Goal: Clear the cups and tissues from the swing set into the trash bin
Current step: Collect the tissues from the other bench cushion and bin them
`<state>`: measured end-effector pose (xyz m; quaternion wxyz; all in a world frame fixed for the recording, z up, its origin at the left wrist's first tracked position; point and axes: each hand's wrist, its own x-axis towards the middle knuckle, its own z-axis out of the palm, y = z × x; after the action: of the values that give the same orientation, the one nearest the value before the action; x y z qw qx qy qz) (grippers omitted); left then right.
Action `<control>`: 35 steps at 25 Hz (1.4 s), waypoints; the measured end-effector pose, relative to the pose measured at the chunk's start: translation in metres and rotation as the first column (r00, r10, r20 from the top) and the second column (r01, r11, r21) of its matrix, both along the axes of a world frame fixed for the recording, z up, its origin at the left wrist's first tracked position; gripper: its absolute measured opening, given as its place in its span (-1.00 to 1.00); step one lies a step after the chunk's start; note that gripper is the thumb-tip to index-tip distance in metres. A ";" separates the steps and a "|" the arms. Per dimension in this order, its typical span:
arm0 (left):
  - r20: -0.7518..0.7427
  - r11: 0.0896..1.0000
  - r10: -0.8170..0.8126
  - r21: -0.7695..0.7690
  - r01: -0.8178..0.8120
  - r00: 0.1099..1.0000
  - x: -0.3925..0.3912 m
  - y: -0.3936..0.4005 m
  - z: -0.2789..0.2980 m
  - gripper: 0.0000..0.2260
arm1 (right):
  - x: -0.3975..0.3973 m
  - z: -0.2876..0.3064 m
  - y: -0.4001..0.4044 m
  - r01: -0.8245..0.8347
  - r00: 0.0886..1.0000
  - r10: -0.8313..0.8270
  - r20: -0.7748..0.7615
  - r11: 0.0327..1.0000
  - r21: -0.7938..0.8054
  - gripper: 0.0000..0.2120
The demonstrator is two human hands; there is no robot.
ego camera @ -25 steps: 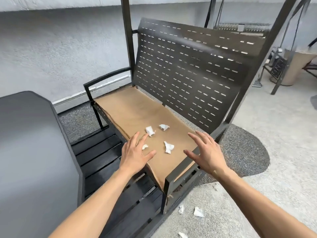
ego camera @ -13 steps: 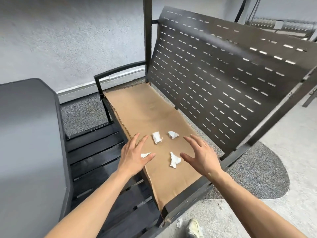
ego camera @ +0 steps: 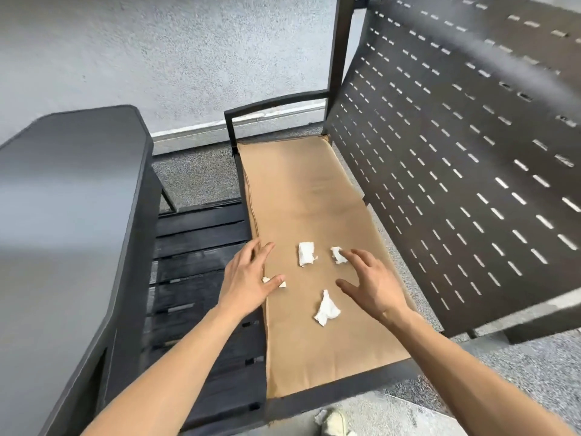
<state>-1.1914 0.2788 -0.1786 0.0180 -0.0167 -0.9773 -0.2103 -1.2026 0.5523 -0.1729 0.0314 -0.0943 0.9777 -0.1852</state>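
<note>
Several crumpled white tissues lie on the tan seat cushion (ego camera: pixel 301 190) of the dark metal swing bench. One tissue (ego camera: pixel 305 253) sits mid-cushion, another (ego camera: pixel 337 255) lies just past my right fingertips, and a third (ego camera: pixel 326 309) rests nearer me. A small tissue piece (ego camera: pixel 281 283) peeks out under my left thumb. My left hand (ego camera: pixel 248 278) hovers open over the cushion's left edge. Over the cushion's right side, my right hand (ego camera: pixel 371 284) is spread open and holds nothing. No cups or trash bin are in view.
The perforated backrest (ego camera: pixel 465 158) rises to the right and an armrest (ego camera: pixel 276 111) closes the far end. A dark slatted footboard (ego camera: pixel 201 256) and a grey table top (ego camera: pixel 69 196) lie left. A shoe (ego camera: pixel 335 422) shows on the speckled floor below.
The view has swung closer and more directly over the seat. Both hands have advanced toward the tissues, the right fingertips now reaching the far right tissue.
</note>
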 end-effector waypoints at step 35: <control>0.305 0.968 -0.159 -0.141 0.209 0.939 -0.100 -0.023 -0.255 -0.79 | -0.070 -0.236 -0.037 -0.295 0.828 0.159 0.538 0.939 0.176 -0.49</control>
<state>-1.2919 0.2562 -0.4335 -0.1472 -0.0788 -0.9778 -0.1267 -1.2729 0.5153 -0.4090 0.3257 -0.1527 0.9302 -0.0730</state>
